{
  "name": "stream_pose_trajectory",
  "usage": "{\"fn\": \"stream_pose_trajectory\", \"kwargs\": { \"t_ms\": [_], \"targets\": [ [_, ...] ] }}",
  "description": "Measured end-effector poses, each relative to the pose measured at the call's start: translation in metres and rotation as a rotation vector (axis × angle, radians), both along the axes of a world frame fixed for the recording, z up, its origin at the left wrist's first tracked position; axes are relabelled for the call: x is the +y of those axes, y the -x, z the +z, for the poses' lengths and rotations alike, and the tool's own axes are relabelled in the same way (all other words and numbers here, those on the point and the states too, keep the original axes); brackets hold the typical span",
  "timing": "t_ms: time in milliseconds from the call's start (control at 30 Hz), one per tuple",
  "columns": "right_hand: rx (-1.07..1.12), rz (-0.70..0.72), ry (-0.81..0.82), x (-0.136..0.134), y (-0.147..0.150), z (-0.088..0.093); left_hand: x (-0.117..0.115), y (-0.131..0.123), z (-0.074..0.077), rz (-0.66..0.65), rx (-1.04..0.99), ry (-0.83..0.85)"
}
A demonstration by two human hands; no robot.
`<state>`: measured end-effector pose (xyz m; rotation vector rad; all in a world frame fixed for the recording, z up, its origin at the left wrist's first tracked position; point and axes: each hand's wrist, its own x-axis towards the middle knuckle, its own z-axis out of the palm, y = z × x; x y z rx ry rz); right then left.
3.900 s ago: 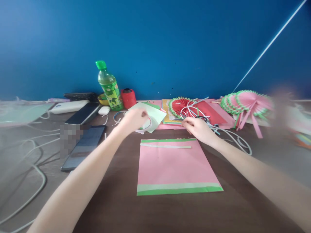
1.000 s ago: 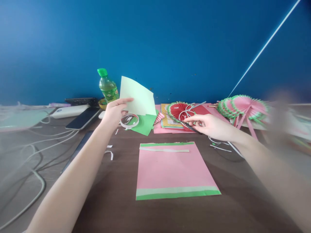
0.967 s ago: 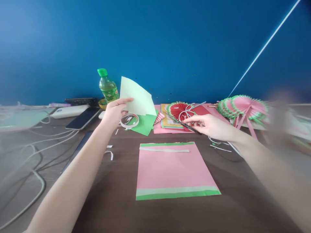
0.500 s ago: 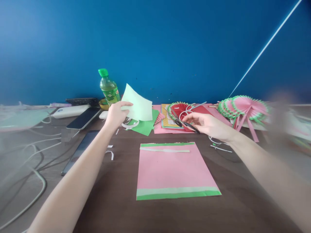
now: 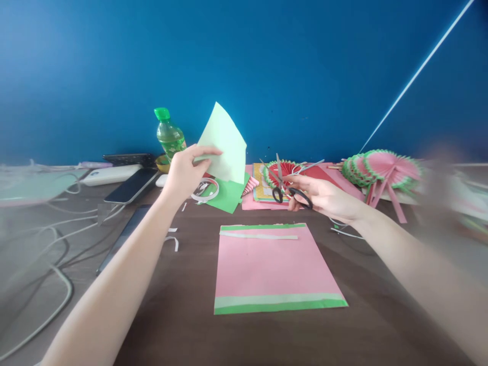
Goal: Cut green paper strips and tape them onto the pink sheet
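My left hand (image 5: 190, 168) pinches a pale green sheet of paper (image 5: 226, 145) by its lower left side, holding it raised and slightly curved above the table. In my right hand (image 5: 320, 195) is a pair of scissors (image 5: 281, 183) with black handles, its blades apart and pointing up and away. Between my forearms lies a pink sheet (image 5: 274, 267) with green and pale green bands along its near edge and a green band at the far edge. A loose pale strip (image 5: 259, 236) rests across it near the top.
A green-capped bottle (image 5: 170, 133) stands behind my left hand. Phones (image 5: 131, 185) and white cables (image 5: 63, 279) lie at left. Green paper (image 5: 227, 195), a roll of tape (image 5: 205, 189) and a red pleated fan (image 5: 284, 173) are at the back; pink-and-green pleated fans (image 5: 392, 173) sit at right.
My left hand has lifted the pale green paper up and slightly right. In my right hand the scissors have turned, and their blades now stand apart, pointing upward.
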<state>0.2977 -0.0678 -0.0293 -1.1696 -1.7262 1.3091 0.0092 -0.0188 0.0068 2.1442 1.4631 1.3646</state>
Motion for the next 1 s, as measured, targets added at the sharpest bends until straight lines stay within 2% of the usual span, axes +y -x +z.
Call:
{"fn": "stream_pose_trajectory", "kwargs": {
  "t_ms": [167, 367, 467, 667, 767, 900, 1000],
  "targets": [
    [0.135, -0.051, 0.145, -0.001, 0.003, 0.002, -0.008, -0.005, 0.01, 0.001, -0.097, 0.026],
    [0.263, 0.019, 0.375, 0.0, -0.001, -0.003, -0.009, -0.004, 0.013, 0.003, -0.12, 0.025],
    [0.285, 0.061, 0.436, -0.001, 0.0, -0.004, -0.009, -0.003, 0.012, -0.001, -0.134, 0.029],
    [0.233, 0.15, 0.456, -0.007, 0.007, 0.0, -0.007, -0.002, 0.01, 0.006, -0.125, 0.037],
    [0.3, 0.173, 0.444, -0.011, 0.011, 0.004, -0.007, -0.001, 0.01, -0.005, -0.14, 0.024],
    [0.472, 0.129, 0.409, -0.014, 0.019, 0.002, -0.009, -0.002, 0.012, -0.066, -0.167, -0.007],
    [0.559, 0.053, 0.369, -0.013, 0.025, -0.005, -0.012, -0.01, 0.009, -0.086, -0.093, 0.031]
  ]
}}
